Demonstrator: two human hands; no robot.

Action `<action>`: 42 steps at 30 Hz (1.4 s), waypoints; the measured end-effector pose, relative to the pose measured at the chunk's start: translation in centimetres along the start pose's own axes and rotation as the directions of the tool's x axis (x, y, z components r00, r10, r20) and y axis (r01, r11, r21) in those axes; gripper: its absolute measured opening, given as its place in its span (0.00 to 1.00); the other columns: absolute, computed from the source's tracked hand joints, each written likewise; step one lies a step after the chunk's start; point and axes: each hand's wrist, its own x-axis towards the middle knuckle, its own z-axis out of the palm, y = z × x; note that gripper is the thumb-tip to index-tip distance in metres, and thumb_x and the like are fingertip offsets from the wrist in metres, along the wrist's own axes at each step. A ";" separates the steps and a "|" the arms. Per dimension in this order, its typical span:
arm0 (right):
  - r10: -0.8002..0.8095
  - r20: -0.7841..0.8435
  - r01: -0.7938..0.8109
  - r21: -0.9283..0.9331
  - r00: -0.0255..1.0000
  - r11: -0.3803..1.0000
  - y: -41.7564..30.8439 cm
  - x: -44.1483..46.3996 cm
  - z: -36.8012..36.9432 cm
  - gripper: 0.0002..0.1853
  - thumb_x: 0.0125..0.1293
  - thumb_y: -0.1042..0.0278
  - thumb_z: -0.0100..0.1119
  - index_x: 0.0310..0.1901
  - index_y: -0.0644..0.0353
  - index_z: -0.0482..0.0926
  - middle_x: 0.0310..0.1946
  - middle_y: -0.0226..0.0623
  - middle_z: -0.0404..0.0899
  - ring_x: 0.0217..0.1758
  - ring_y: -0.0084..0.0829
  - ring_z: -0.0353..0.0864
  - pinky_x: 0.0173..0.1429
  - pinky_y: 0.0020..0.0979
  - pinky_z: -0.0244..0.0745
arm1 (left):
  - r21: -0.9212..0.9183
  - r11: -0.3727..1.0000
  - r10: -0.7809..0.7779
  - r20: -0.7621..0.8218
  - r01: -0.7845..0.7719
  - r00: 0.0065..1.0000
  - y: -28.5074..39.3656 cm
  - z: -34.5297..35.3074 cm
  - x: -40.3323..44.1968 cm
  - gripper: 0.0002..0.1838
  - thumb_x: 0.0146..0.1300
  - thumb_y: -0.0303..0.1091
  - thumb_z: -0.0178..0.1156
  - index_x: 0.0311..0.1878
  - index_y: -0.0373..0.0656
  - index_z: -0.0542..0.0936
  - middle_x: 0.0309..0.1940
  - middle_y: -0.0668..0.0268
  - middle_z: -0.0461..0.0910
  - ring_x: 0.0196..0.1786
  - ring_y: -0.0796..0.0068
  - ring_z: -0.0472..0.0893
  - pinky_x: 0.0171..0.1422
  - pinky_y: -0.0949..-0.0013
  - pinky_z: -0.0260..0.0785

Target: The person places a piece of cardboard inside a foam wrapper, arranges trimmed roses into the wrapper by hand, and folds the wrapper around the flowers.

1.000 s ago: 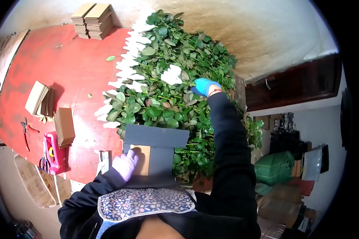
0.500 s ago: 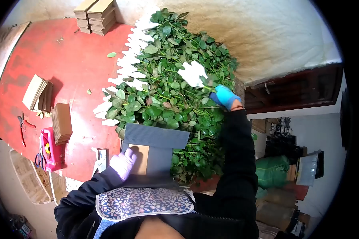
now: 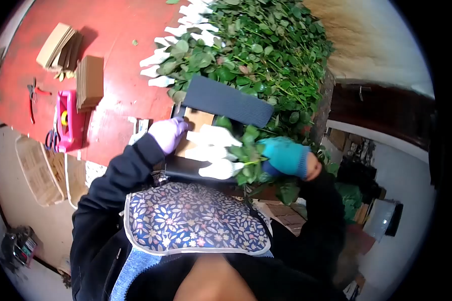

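Observation:
My right hand (image 3: 285, 156), in a teal and blue glove, is closed around the leafy stems of a small bunch of roses. White sleeves (image 3: 220, 169) cover their heads, which point left over a black stand. My left hand (image 3: 167, 134), in a purple glove, has its fingers closed at the left edge of a brown cardboard piece (image 3: 199, 120) lying on that stand. Across the stand's far side runs a dark ribbed strip (image 3: 228, 100). Beyond it lies a large pile of leafy rose stems (image 3: 266, 55), white-sleeved heads to the left.
On the red table (image 3: 130, 65) are two stacks of folded cardboard (image 3: 90, 83), red-handled pruners (image 3: 33, 98), a pink tape dispenser (image 3: 68, 120) and scissors (image 3: 51, 139). A wall borders the pile on the right. A crate (image 3: 37, 170) stands below at left.
My right hand has come from over the pile down toward me, bringing white-sleeved roses above the stand. My left hand stays at the cardboard. The view has shifted nearer the stand.

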 end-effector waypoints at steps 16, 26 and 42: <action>0.297 0.310 -0.410 0.414 0.903 0.813 -0.5 4.2 -2.1 0.19 0.63 0.69 0.62 0.55 0.62 0.77 0.40 0.44 0.83 0.36 0.38 0.83 0.42 0.38 0.78 | 0.060 0.993 0.093 0.194 -0.106 0.977 -1.3 0.7 0.5 0.15 0.57 0.30 0.59 0.49 0.46 0.81 0.43 0.60 0.77 0.41 0.57 0.81 0.44 0.58 0.75; 0.470 0.200 -0.510 0.276 0.860 0.815 -0.7 -0.5 0.1 0.16 0.54 0.72 0.67 0.45 0.63 0.81 0.37 0.47 0.82 0.37 0.43 0.82 0.42 0.39 0.77 | 0.282 0.919 0.152 0.392 -0.275 0.907 -0.8 1.0 1.8 0.20 0.53 0.35 0.64 0.51 0.44 0.78 0.64 0.65 0.71 0.50 0.61 0.79 0.48 0.59 0.76; 0.418 0.284 -0.504 0.426 0.863 0.752 -1.6 0.1 0.0 0.17 0.63 0.70 0.61 0.55 0.59 0.78 0.25 0.38 0.81 0.21 0.28 0.79 0.25 0.30 0.74 | 0.247 0.930 0.204 0.263 -0.270 0.943 -0.9 1.2 1.8 0.36 0.40 0.36 0.73 0.58 0.44 0.75 0.60 0.66 0.71 0.57 0.59 0.71 0.58 0.61 0.70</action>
